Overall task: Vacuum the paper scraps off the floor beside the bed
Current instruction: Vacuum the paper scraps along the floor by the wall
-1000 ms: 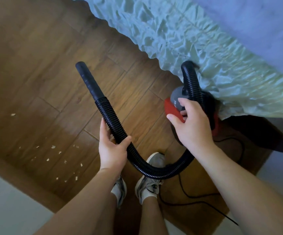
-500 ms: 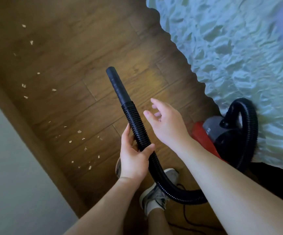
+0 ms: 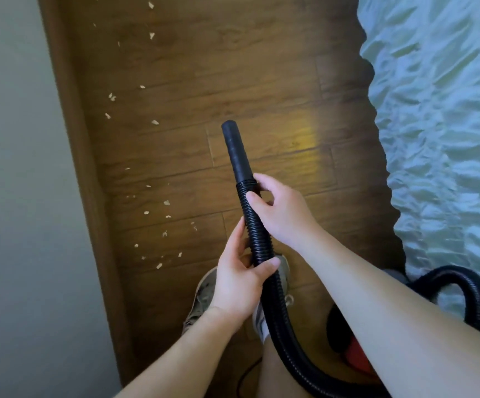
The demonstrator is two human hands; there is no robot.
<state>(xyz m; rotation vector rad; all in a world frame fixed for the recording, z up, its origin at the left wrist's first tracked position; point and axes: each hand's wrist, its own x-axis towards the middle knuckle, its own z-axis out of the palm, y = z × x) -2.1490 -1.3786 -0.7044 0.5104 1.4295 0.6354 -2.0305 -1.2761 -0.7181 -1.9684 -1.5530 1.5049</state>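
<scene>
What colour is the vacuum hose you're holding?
Black: the ribbed hose and its smooth nozzle, clearest in the head view.

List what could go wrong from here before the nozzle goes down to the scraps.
1. The paper scraps lie left of the nozzle, by the baseboard; a straight sweep may miss them.
2. The hose loops back past the shoes to the vacuum body; stepping forward could snag it.
3. The bed skirt hangs close on the right and might get sucked in.
</scene>
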